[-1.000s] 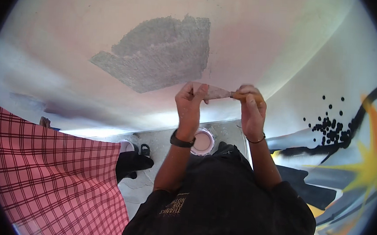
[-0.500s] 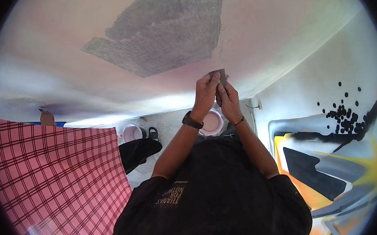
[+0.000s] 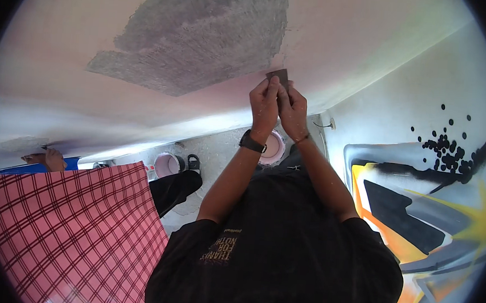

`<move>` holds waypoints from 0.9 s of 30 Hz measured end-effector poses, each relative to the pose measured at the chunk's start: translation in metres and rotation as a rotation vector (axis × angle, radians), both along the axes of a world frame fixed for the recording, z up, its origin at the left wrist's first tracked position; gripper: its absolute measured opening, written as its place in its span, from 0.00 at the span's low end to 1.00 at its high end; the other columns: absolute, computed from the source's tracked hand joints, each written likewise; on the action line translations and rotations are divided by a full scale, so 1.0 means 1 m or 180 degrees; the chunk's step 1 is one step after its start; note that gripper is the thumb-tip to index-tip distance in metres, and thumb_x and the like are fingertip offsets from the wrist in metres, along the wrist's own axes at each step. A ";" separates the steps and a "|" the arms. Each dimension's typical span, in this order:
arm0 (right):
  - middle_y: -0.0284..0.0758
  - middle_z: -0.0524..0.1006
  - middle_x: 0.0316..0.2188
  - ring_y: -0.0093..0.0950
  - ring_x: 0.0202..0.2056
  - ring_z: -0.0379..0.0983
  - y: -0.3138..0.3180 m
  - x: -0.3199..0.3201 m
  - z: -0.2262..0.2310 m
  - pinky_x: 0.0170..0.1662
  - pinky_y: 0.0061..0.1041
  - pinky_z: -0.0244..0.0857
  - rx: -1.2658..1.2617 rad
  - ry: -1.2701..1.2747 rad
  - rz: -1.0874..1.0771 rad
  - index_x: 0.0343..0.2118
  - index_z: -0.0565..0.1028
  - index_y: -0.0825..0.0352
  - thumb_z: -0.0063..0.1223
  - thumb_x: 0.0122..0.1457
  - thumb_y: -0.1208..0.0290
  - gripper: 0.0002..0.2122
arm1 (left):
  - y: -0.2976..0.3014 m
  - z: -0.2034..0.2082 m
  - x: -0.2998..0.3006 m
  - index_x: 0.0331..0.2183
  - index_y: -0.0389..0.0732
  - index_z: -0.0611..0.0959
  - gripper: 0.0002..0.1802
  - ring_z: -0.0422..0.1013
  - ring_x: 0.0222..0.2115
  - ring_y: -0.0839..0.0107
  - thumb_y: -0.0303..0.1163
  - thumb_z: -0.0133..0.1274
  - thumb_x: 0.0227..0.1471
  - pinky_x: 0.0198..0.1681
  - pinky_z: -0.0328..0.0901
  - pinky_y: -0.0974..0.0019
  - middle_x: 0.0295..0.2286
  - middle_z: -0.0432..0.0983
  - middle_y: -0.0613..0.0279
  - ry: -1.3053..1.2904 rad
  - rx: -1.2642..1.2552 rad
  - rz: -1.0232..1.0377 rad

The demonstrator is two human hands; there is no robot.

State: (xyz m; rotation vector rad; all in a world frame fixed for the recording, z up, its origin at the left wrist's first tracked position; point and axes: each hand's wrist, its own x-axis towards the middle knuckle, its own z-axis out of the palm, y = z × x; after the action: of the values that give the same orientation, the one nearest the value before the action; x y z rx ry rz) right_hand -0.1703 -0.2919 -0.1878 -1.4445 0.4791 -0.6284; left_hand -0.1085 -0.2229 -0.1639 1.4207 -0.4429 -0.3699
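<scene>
Cloth (image 3: 74, 230) in a pink check filled the lower left. Beyond its upper edge another person's hand (image 3: 56, 161) was close to the pale wall (image 3: 351, 52), next to a strip of blue (image 3: 72, 164). Further along, on the grey floor (image 3: 216, 149), were a bucket (image 3: 158, 158) and a dark sandal (image 3: 194, 162), with a black shape (image 3: 172, 191) in front of them. Above, a rough grey patch (image 3: 194, 41) spread over the wall.

Just below the patch's lower right corner, in the middle of the view, was the scraper (image 3: 278, 75). Both hands gripped it: the left hand (image 3: 265, 102) with its thumb flat on the blade, the right hand (image 3: 294, 107) closed in against it. A watch (image 3: 252, 142) circled the left wrist, a thin band (image 3: 301, 138) the right. A second bucket (image 3: 281, 148) stood on the floor behind the forearms. Over to the right, a side wall (image 3: 380, 116) carried black dots (image 3: 451, 155) and a yellow burst (image 3: 475, 218).

The checked cloth cut off the other person's wrist, and the dark tip by those fingers was too small to identify. The black shape partly covered the first bucket. The patch ran out of view at the top. The hands hid the scraper's lower part; whether its edge touched the wall could not be told. The left wrist and the black shirt (image 3: 281, 255) overlapped the second bucket.
</scene>
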 end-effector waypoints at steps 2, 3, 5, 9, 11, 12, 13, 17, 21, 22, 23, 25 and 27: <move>0.29 0.71 0.19 0.15 0.21 0.64 -0.016 -0.013 0.017 0.24 0.19 0.59 0.0349 0.0188 0.0621 0.34 0.75 0.71 0.48 0.67 0.70 0.09 | 0.008 0.001 0.007 0.32 0.34 0.80 0.18 0.71 0.28 0.76 0.38 0.46 0.66 0.35 0.67 0.70 0.29 0.79 0.61 0.0423 -0.0467 -0.0029; 0.28 0.73 0.21 0.14 0.20 0.66 -0.025 -0.022 0.031 0.22 0.16 0.58 0.0532 0.0389 0.1096 0.35 0.74 0.69 0.48 0.67 0.70 0.07 | 0.015 0.002 0.009 0.32 0.35 0.82 0.17 0.73 0.33 0.75 0.38 0.47 0.65 0.43 0.66 0.66 0.31 0.80 0.61 0.0817 -0.0771 -0.0143; 0.30 0.77 0.27 0.15 0.21 0.69 -0.040 -0.039 0.056 0.19 0.15 0.58 0.0600 0.0661 0.1572 0.39 0.74 0.68 0.49 0.66 0.72 0.05 | 0.024 0.006 0.009 0.33 0.37 0.82 0.16 0.72 0.34 0.74 0.38 0.48 0.65 0.44 0.66 0.65 0.31 0.79 0.62 0.1077 -0.1116 -0.0323; 0.38 0.78 0.31 0.21 0.23 0.71 -0.050 -0.047 0.085 0.22 0.16 0.60 0.0416 -0.0238 0.0728 0.44 0.75 0.73 0.52 0.63 0.76 0.09 | 0.032 0.007 0.003 0.36 0.42 0.81 0.13 0.70 0.37 0.75 0.39 0.48 0.65 0.46 0.66 0.61 0.34 0.77 0.68 0.1751 -0.1754 -0.0574; 0.39 0.78 0.31 0.21 0.25 0.70 -0.041 -0.042 0.103 0.26 0.18 0.61 0.0368 -0.0622 0.0568 0.41 0.76 0.73 0.51 0.63 0.74 0.08 | 0.033 0.008 -0.001 0.35 0.42 0.81 0.13 0.69 0.38 0.75 0.41 0.49 0.65 0.46 0.65 0.62 0.35 0.76 0.69 0.1919 -0.1874 -0.0653; 0.39 0.77 0.31 0.21 0.27 0.70 -0.035 -0.038 0.109 0.29 0.20 0.62 0.0334 -0.1026 0.0405 0.38 0.76 0.73 0.51 0.63 0.73 0.08 | 0.031 0.006 -0.002 0.36 0.43 0.81 0.13 0.69 0.37 0.76 0.42 0.49 0.64 0.46 0.65 0.62 0.35 0.76 0.69 0.1845 -0.2002 -0.0830; 0.38 0.74 0.28 0.25 0.29 0.66 -0.033 -0.034 0.111 0.36 0.24 0.61 -0.0164 -0.1091 0.0397 0.27 0.73 0.70 0.47 0.65 0.70 0.11 | 0.028 0.008 -0.004 0.37 0.44 0.80 0.13 0.69 0.37 0.76 0.43 0.49 0.64 0.46 0.64 0.62 0.35 0.76 0.70 0.1778 -0.2127 -0.1027; 0.32 0.63 0.18 0.30 0.25 0.59 -0.010 0.002 0.127 0.33 0.29 0.57 0.0625 -0.2392 0.1198 0.17 0.59 0.63 0.42 0.65 0.68 0.18 | 0.014 0.016 0.000 0.37 0.45 0.78 0.12 0.68 0.38 0.77 0.43 0.49 0.65 0.45 0.64 0.63 0.35 0.74 0.71 0.2154 -0.2516 -0.1205; 0.30 0.56 0.11 0.24 0.15 0.49 0.003 0.004 0.149 0.21 0.30 0.45 -0.0572 -0.2233 0.0594 0.14 0.54 0.63 0.39 0.64 0.71 0.19 | 0.016 0.025 -0.015 0.35 0.42 0.77 0.12 0.69 0.37 0.76 0.40 0.48 0.65 0.41 0.66 0.65 0.34 0.74 0.68 0.2340 -0.1936 -0.0823; 0.30 0.56 0.11 0.22 0.14 0.47 0.000 0.001 0.160 0.19 0.29 0.42 -0.0820 -0.2221 0.0513 0.13 0.54 0.63 0.38 0.63 0.73 0.19 | 0.019 0.028 -0.022 0.35 0.42 0.77 0.12 0.69 0.37 0.76 0.40 0.48 0.65 0.41 0.66 0.65 0.34 0.74 0.68 0.2366 -0.1964 -0.0816; 0.32 0.58 0.10 0.23 0.13 0.50 -0.005 0.002 0.168 0.18 0.27 0.44 -0.0848 -0.2272 0.0608 0.13 0.56 0.67 0.41 0.62 0.73 0.19 | 0.023 0.034 -0.027 0.36 0.40 0.77 0.12 0.70 0.35 0.75 0.39 0.47 0.65 0.40 0.67 0.65 0.35 0.74 0.66 0.2047 -0.1633 -0.0662; 0.34 0.62 0.10 0.23 0.12 0.55 -0.011 0.009 0.175 0.16 0.26 0.45 -0.1017 -0.2087 0.0646 0.12 0.59 0.71 0.42 0.59 0.75 0.18 | 0.028 0.037 -0.029 0.38 0.35 0.77 0.14 0.72 0.37 0.69 0.38 0.45 0.66 0.46 0.67 0.61 0.35 0.75 0.59 0.0928 -0.1025 -0.0516; 0.34 0.62 0.10 0.23 0.12 0.56 -0.005 0.013 0.178 0.16 0.25 0.46 -0.1458 -0.1938 0.0354 0.12 0.60 0.71 0.42 0.59 0.75 0.17 | 0.024 0.059 -0.026 0.37 0.35 0.76 0.14 0.72 0.37 0.70 0.37 0.45 0.66 0.44 0.68 0.62 0.35 0.75 0.60 0.1273 -0.1460 -0.0507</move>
State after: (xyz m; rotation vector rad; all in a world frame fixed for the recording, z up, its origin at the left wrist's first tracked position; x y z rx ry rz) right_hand -0.1570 -0.2969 -0.0102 -1.5916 -0.2388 -1.0849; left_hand -0.1343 -0.1992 -0.1052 0.8409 -0.2880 -0.6238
